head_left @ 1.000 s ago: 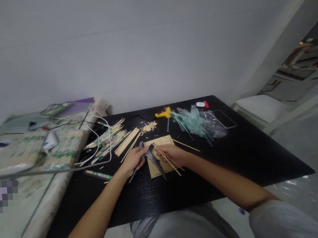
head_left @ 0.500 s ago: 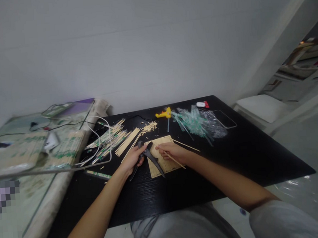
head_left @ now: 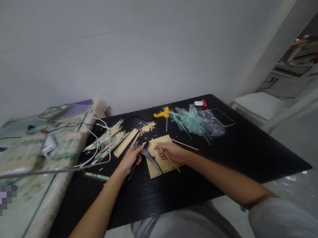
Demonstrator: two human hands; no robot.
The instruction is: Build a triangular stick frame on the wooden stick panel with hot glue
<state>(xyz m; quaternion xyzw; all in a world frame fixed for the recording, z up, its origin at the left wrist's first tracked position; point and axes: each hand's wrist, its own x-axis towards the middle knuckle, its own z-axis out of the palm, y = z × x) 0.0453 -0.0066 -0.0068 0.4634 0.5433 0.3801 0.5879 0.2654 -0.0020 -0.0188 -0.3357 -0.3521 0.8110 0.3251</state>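
My left hand (head_left: 131, 159) is closed around a dark pair of pliers or cutters (head_left: 152, 159), whose exact kind I cannot make out. The tool lies partly over a square panel of wooden sticks (head_left: 157, 168). Above that panel, my right hand (head_left: 172, 153) pinches a thin wooden chopstick (head_left: 173, 163), which slants down toward me. One more chopstick (head_left: 186, 145) rests on the table at the panel's right. Past my left hand are a bundle of bare chopsticks (head_left: 126, 143) and a heap of short cut pieces (head_left: 148, 127).
A yellow glue gun (head_left: 162, 113) stands at the back of the black table (head_left: 247, 153). Crumpled plastic wrappers (head_left: 193, 122) lie to its right. Wrapped chopsticks (head_left: 108, 142) and a white cable (head_left: 109, 143) are on the left. Packed bundles (head_left: 62, 150) sit on the neighbouring surface.
My right hand has turned a little, so its chopstick points more steeply toward me. My left hand keeps its hold on the tool. The whole view has shifted slightly.
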